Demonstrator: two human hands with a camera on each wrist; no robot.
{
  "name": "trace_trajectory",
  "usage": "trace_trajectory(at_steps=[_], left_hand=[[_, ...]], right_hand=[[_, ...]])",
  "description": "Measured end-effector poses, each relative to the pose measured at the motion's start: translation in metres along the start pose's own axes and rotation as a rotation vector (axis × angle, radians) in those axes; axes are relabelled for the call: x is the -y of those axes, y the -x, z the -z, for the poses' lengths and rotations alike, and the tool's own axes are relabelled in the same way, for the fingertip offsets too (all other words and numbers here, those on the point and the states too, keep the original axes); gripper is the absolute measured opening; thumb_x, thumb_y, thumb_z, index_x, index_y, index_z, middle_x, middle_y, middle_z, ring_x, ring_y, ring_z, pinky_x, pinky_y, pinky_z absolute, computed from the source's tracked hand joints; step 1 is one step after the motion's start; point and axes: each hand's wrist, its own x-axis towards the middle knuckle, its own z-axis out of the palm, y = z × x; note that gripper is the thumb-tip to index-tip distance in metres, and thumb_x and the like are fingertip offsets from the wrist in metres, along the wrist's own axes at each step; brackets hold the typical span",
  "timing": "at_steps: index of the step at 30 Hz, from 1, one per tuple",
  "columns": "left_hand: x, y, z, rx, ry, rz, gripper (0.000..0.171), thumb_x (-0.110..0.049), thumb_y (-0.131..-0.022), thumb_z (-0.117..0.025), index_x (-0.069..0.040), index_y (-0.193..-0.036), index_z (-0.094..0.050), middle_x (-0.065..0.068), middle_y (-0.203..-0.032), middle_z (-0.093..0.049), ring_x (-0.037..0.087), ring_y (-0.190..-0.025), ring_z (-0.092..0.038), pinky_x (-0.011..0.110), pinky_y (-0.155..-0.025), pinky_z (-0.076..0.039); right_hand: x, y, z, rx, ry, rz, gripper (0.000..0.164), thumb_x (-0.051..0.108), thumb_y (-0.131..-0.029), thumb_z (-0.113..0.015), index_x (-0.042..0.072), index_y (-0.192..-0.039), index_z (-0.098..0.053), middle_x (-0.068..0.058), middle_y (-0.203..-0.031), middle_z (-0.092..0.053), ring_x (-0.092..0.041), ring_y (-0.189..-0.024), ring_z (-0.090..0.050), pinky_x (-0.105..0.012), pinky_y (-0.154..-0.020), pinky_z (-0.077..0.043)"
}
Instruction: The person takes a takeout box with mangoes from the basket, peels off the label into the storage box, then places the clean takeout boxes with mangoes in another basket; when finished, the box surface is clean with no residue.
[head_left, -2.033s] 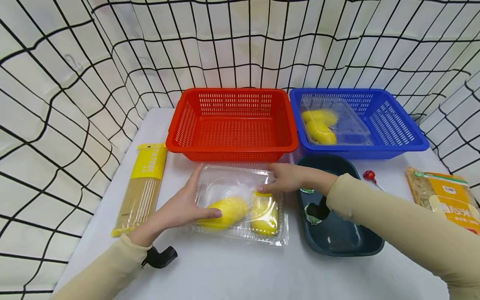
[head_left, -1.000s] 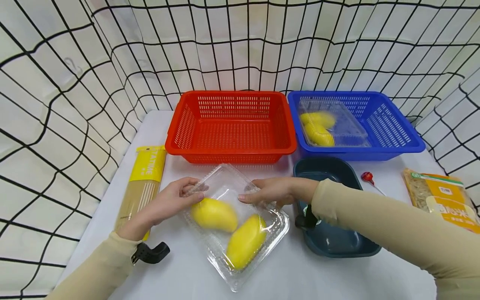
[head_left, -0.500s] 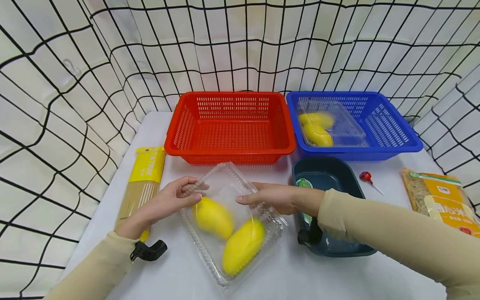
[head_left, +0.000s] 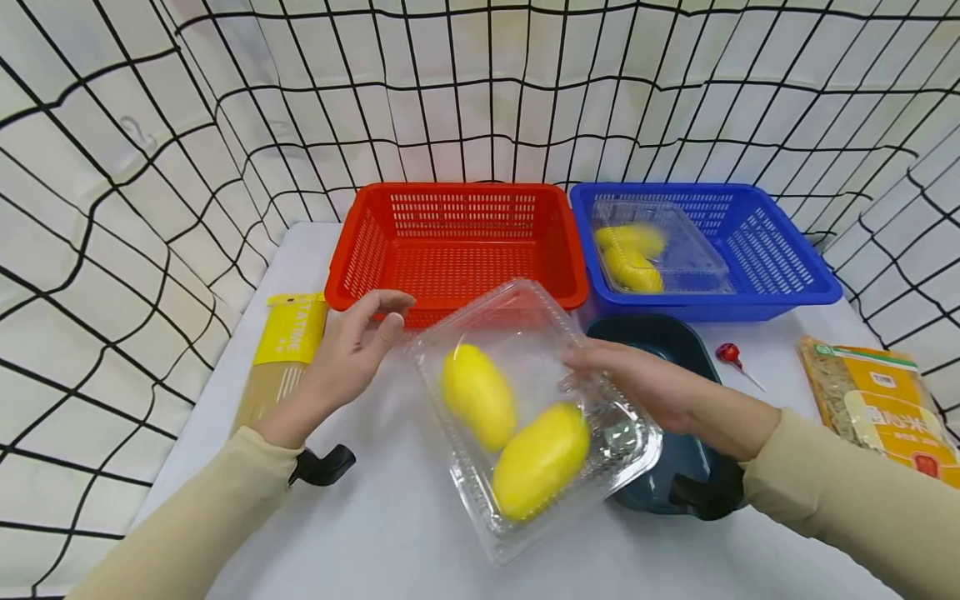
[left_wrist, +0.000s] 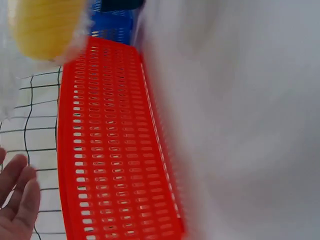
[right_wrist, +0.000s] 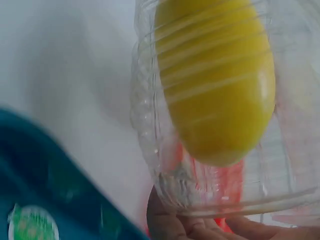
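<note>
My right hand (head_left: 645, 379) grips a clear plastic clamshell box (head_left: 536, 337) by its right side. The box is tilted and held up over the table, overlapping the front of the red basket in the head view. Inside lie two yellow mangoes, one on the left (head_left: 478, 396) and one lower right (head_left: 542, 461). In the right wrist view, the fingers (right_wrist: 197, 227) reach under the box's edge, below a mango (right_wrist: 215, 90). To the left of the box, my left hand (head_left: 348, 358) is apart from it, fingers loosely bent and holding nothing.
A red basket (head_left: 457, 315) and a blue basket (head_left: 780, 304) stand at the back; another mango box (head_left: 686, 246) lies in the blue one. Around them are a dark teal tub (head_left: 652, 333), a lollipop (head_left: 727, 353), an orange grain bag (head_left: 885, 408) and a noodle pack (head_left: 288, 342).
The box was turned from square to slanted while both hands held it. Since then the left hand has let go and moved up, and the right hand has carried the box up and right.
</note>
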Motion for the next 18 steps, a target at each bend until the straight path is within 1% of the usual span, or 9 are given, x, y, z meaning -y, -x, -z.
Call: trace_trajectory(at_steps=[2,4,7,10,11,14,16,17,18], left_hand=[[-0.001,-0.008,-0.004,-0.028,-0.072,-0.071,0.046,-0.037,-0.108,-0.047,-0.002,-0.138,-0.056,0.017,-0.139,-0.061,0.032,-0.133,-0.052,0.054,-0.111,-0.046],[-0.003,-0.017,-0.011,-0.014,-0.172,-0.125,0.052,-0.04,-0.108,-0.044,-0.003,-0.142,-0.053,0.017,-0.144,-0.056,0.034,-0.138,-0.047,0.055,-0.115,-0.041],[-0.007,-0.034,-0.029,0.062,-0.307,-0.199,0.055,-0.039,-0.106,-0.049,-0.002,-0.146,-0.049,0.019,-0.149,-0.051,0.036,-0.141,-0.043,0.054,-0.121,-0.035],[-0.016,-0.052,-0.054,0.162,-0.474,-0.252,0.065,-0.045,-0.104,-0.052,-0.003,-0.152,-0.044,0.02,-0.154,-0.045,0.036,-0.146,-0.04,0.051,-0.124,-0.033],[-0.021,-0.058,-0.062,0.193,-0.524,-0.268,0.069,-0.048,-0.103,-0.052,-0.003,-0.153,-0.042,0.02,-0.156,-0.043,0.036,-0.147,-0.039,0.05,-0.125,-0.031],[-0.035,-0.077,-0.087,0.279,-0.665,-0.271,0.083,-0.059,-0.1,-0.05,-0.006,-0.16,-0.031,0.018,-0.165,-0.033,0.036,-0.154,-0.029,0.049,-0.128,-0.025],[-0.043,-0.09,-0.101,0.33,-0.718,-0.251,0.09,-0.065,-0.099,-0.047,-0.007,-0.163,-0.023,0.017,-0.169,-0.024,0.035,-0.158,-0.021,0.049,-0.13,-0.02],[-0.047,-0.096,-0.106,0.35,-0.734,-0.234,0.093,-0.067,-0.098,-0.046,-0.007,-0.164,-0.019,0.016,-0.171,-0.021,0.036,-0.159,-0.017,0.049,-0.13,-0.018],[-0.05,-0.102,-0.111,0.367,-0.745,-0.214,0.096,-0.069,-0.097,-0.045,-0.008,-0.165,-0.016,0.016,-0.172,-0.017,0.035,-0.16,-0.014,0.05,-0.13,-0.017]], right_hand=[[-0.005,0.011,0.016,-0.028,-0.003,0.031,0.078,0.052,-0.102,-0.044,0.009,-0.162,-0.017,-0.025,-0.158,-0.034,-0.044,-0.14,-0.04,-0.061,-0.107,-0.048],[-0.012,0.021,0.034,-0.074,-0.02,0.064,0.078,0.055,-0.103,-0.041,0.01,-0.163,-0.017,-0.025,-0.159,-0.034,-0.037,-0.133,-0.048,-0.055,-0.101,-0.053],[-0.023,0.036,0.064,-0.156,-0.064,0.107,0.071,0.053,-0.106,-0.036,0.014,-0.163,-0.02,-0.019,-0.155,-0.039,-0.022,-0.125,-0.057,-0.051,-0.096,-0.056],[-0.029,0.051,0.094,-0.205,-0.165,0.116,0.059,0.049,-0.108,-0.035,0.025,-0.161,-0.026,-0.003,-0.146,-0.053,-0.016,-0.119,-0.064,-0.051,-0.096,-0.058],[-0.031,0.056,0.104,-0.206,-0.204,0.11,0.059,0.05,-0.108,-0.035,0.027,-0.161,-0.024,0.002,-0.14,-0.058,-0.016,-0.116,-0.066,-0.052,-0.094,-0.059],[-0.033,0.068,0.128,-0.222,-0.294,0.109,0.053,0.05,-0.107,-0.036,0.033,-0.156,-0.024,0.009,-0.127,-0.067,-0.019,-0.111,-0.071,-0.051,-0.09,-0.062],[-0.036,0.075,0.141,-0.235,-0.346,0.141,0.05,0.048,-0.107,-0.036,0.031,-0.153,-0.025,0.006,-0.124,-0.069,-0.022,-0.108,-0.073,-0.051,-0.086,-0.063],[-0.037,0.077,0.146,-0.247,-0.377,0.151,0.053,0.047,-0.107,-0.036,0.03,-0.156,-0.022,0.007,-0.123,-0.069,-0.022,-0.107,-0.073,-0.052,-0.085,-0.063],[-0.038,0.08,0.151,-0.27,-0.406,0.161,0.049,0.045,-0.107,-0.038,0.031,-0.152,-0.026,0.007,-0.122,-0.069,-0.022,-0.106,-0.073,-0.051,-0.084,-0.063]])
